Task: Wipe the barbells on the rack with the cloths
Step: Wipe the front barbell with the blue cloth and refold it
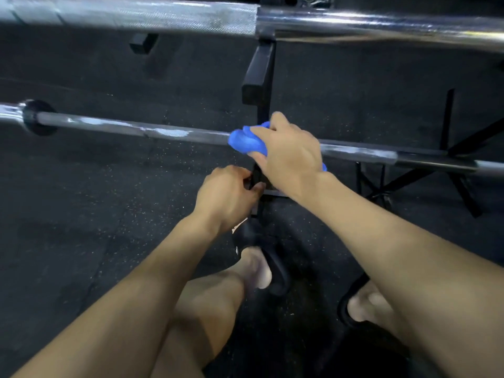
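One cloth under right fingers

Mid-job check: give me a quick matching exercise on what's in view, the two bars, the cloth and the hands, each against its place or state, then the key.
Things:
1. blue cloth
2. upper barbell
3. lower barbell
4. left hand

Places or states:
A. runs across the top of the view
B. carries whitish patches on its shaft
C. on the black rack upright, low down
D. gripped by the right hand around the lower bar

Pairs: 1-D, 2-A, 3-B, 4-C
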